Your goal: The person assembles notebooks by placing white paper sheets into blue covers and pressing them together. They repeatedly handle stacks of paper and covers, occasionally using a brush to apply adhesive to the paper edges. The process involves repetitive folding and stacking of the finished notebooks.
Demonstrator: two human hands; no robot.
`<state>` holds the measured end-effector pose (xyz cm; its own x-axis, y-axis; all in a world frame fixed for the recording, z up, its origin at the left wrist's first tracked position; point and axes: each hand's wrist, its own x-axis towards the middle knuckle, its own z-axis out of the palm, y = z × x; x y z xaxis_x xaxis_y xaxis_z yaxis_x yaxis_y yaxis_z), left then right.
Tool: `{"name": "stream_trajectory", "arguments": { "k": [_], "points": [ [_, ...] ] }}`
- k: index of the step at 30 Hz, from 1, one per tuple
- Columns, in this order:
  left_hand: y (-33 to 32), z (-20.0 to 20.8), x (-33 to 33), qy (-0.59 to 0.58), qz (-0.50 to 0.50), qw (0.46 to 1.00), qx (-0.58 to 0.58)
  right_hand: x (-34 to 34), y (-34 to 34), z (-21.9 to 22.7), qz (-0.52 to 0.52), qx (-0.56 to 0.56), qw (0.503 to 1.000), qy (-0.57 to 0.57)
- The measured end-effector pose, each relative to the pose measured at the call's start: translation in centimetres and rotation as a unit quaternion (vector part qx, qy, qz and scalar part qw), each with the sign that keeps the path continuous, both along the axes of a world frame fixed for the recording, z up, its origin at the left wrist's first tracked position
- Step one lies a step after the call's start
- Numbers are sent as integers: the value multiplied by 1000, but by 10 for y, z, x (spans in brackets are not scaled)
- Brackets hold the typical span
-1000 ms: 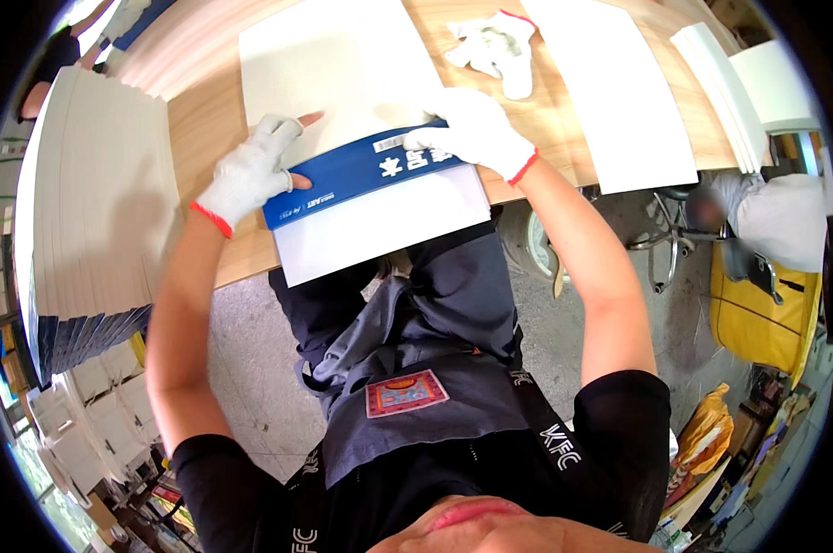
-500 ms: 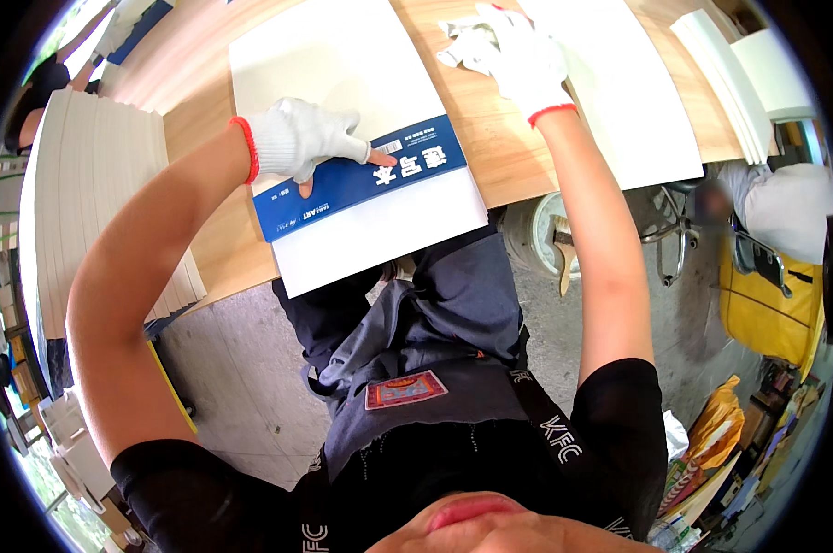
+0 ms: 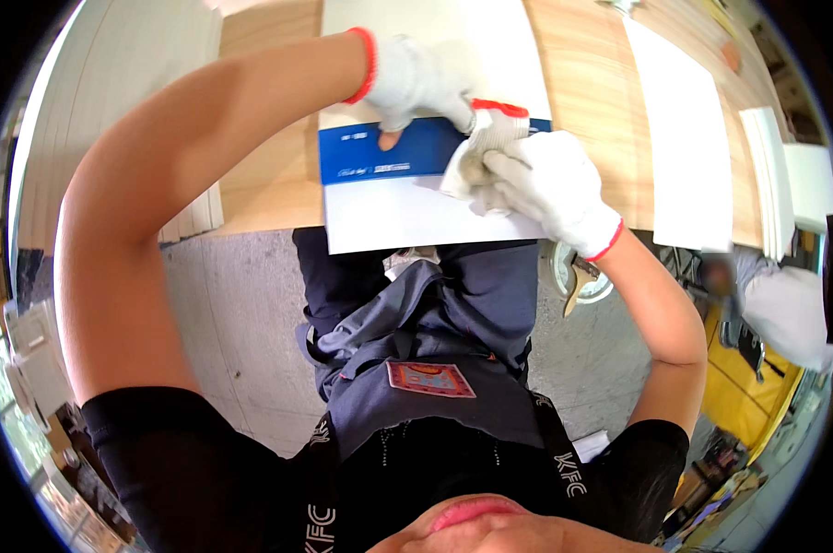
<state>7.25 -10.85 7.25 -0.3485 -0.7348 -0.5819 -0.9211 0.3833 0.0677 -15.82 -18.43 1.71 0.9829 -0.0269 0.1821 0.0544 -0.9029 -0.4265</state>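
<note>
A pad with a white sheet (image 3: pixel 435 217) along its near edge and a blue printed band (image 3: pixel 347 157) lies at the table's front edge. My left hand (image 3: pixel 416 85), in a white knit glove with a red cuff, presses down on it with fingers apart. A bare thumb tip pokes out over the band. My right hand (image 3: pixel 555 184), gloved likewise, pinches a crumpled white glove (image 3: pixel 486 152) with a red hem against the band. That loose glove hides part of the band and touches or nearly touches my left fingertips.
Tall stacks of white paper (image 3: pixel 76 138) stand on the left. A white sheet (image 3: pixel 684 138) and upright boards (image 3: pixel 767 175) are on the wooden table (image 3: pixel 587 83) at right. Below its edge sits a bucket with a brush (image 3: pixel 578 286). A yellow bag (image 3: pixel 748 378) lies farther right.
My right hand has brought the crumpled glove from the table at right onto the blue band. My left hand has shifted up the pad. The view has turned, so the pad appears straighter.
</note>
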Motion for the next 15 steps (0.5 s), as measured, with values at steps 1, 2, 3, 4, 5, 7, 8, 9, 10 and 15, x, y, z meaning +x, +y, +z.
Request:
{"name": "stream_trajectory", "arguments": {
  "k": [1, 2, 3, 4, 5, 7, 8, 9, 10, 15],
  "points": [
    [-1, -5, -4, -47, -3, 999, -5, 18, 16, 0, 29, -35, 999, -9],
    [2, -14, 6, 25, 26, 999, -39, 36, 34, -1, 57, -70, 996, -19],
    [7, -15, 13, 47, 11, 997, -55, 53, 57, -8, 58, -125, 976, -166],
    [5, -18, 12, 76, -16, 994, -74, 72, 76, -21, 31, -170, 964, -203],
    [4, -15, 6, 42, -7, 998, -54, 88, 95, -34, 21, -143, 974, -172],
    [0, -1, -10, -22, 0, 999, -24, 106, 108, -42, 24, -144, 977, -158],
    [0, 0, -10, -16, -4, 1000, -24, 112, 109, -42, 41, -166, 969, -181],
    [0, 2, -10, -9, -11, 1000, -26, 115, 110, -41, 57, -190, 959, -202],
    [0, 4, -12, -4, -14, 1000, -26, 121, 116, -37, 53, -196, 966, -158],
    [-3, -9, -6, -19, -11, 1000, 2, 124, 121, -37, 42, -198, 962, -184]
  ]
}}
